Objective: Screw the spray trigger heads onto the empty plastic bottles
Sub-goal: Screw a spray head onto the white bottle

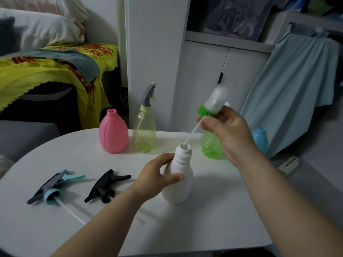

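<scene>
One tube tip at the bottle mouth

One spray head [213,102] — white body, green collar — sits in the right hand [228,134], fingers closed around its neck, up and to the right of the white bottle [179,175]. Its dip tube [192,132] slants down-left, tip just at the bottle's open mouth. The left hand [156,175] wraps the bottle's shoulder, standing on the worktop [213,210]. Judging by that slant, the head must tip upright over the mouth before threading.

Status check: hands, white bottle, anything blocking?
Left hand steadies white bottle. Right hand holds green-collared head, tube tip at the neck, collar not seated. Nothing blocking.
</scene>
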The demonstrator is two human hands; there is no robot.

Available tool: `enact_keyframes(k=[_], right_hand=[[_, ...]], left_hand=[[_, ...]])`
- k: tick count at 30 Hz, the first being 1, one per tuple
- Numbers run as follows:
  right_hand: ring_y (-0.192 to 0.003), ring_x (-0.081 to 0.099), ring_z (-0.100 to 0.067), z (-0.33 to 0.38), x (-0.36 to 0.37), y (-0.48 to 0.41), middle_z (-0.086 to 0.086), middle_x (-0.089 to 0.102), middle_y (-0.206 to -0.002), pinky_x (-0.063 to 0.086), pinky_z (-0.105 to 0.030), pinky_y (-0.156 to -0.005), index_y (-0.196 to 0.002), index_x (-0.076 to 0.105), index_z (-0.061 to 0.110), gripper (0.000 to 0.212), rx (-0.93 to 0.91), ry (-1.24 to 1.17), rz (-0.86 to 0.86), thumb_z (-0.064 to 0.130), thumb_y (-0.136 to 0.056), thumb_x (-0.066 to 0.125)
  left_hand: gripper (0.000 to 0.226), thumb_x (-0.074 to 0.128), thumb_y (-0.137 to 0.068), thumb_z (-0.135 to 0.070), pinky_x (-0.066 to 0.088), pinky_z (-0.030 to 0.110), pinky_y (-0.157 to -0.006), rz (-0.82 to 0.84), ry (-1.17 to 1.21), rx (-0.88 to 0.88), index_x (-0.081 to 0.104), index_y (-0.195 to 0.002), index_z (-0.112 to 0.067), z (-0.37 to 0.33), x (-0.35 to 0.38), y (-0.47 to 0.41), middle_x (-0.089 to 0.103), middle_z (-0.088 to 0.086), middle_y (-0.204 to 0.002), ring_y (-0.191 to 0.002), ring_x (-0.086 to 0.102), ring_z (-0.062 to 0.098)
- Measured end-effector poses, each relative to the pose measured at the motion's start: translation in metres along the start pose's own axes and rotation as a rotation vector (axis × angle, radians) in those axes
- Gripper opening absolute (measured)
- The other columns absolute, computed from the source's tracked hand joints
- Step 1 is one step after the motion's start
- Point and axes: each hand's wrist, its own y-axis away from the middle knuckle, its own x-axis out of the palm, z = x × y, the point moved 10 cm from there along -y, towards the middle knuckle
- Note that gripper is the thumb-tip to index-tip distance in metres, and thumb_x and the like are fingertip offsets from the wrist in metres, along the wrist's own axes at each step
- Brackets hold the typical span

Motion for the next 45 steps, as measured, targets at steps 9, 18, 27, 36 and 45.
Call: enact_keyframes(k=[9,18,27,36,45], right_hand=[[-0.082,0.064,-0.002,-0.059,0.033,0.021,0.005,0.066,-0.09,0.052,-0.019,-0.08,-0.083,0.053,0.025,0.032,0.191,0.172,0.264,-0.002,-0.07,0.066],[-0.076,0.064,0.005,-0.057,0.036,0.033,0.008,0.065,-0.085,0.048,-0.009,-0.069,-0.084,0.058,0.024,0.036,0.129,0.079,0.273,-0.009,-0.071,0.061],[-0.062,0.055,0.011,-0.06,0.03,0.034,0.013,0.056,-0.071,0.043,-0.005,-0.059,-0.072,0.044,0.03,0.037,0.03,0.27,0.052,0.006,-0.066,0.071],[-0.083,0.061,0.003,-0.046,0.017,0.041,0.02,0.062,-0.081,0.046,-0.007,-0.079,-0.075,0.056,0.036,0.03,-0.009,0.283,0.078,0.008,-0.074,0.065],[-0.082,0.051,0.004,-0.049,0.02,0.044,0.015,0.049,-0.085,0.038,0.002,-0.069,-0.083,0.042,0.039,0.042,-0.032,0.331,-0.058,0.015,-0.067,0.073]], left_hand=[[0.045,0.075,-0.066,-0.019,0.034,-0.005,-0.078,-0.003,0.026,0.016,0.05,-0.091,-0.046,0.002,-0.001,-0.001,0.057,-0.024,-0.099,-0.099,0.05,-0.008],[0.044,0.075,-0.065,-0.017,0.035,-0.003,-0.079,-0.007,0.03,0.022,0.051,-0.092,-0.042,0.003,-0.001,-0.002,0.058,-0.02,-0.098,-0.1,0.052,-0.001],[0.045,0.075,-0.065,-0.017,0.033,-0.006,-0.077,-0.019,0.021,0.015,0.05,-0.093,-0.041,0.001,-0.001,-0.001,0.056,-0.021,-0.097,-0.098,0.049,-0.005],[0.042,0.075,-0.065,-0.016,0.035,-0.001,-0.081,-0.033,0.031,0.01,0.054,-0.096,-0.033,0.004,-0.002,-0.002,0.059,-0.014,-0.099,-0.104,0.052,0.006],[0.043,0.076,-0.064,-0.015,0.036,-0.003,-0.078,-0.038,0.039,0.017,0.051,-0.088,-0.041,0.003,-0.001,-0.002,0.057,-0.022,-0.095,-0.097,0.05,-0.005]])
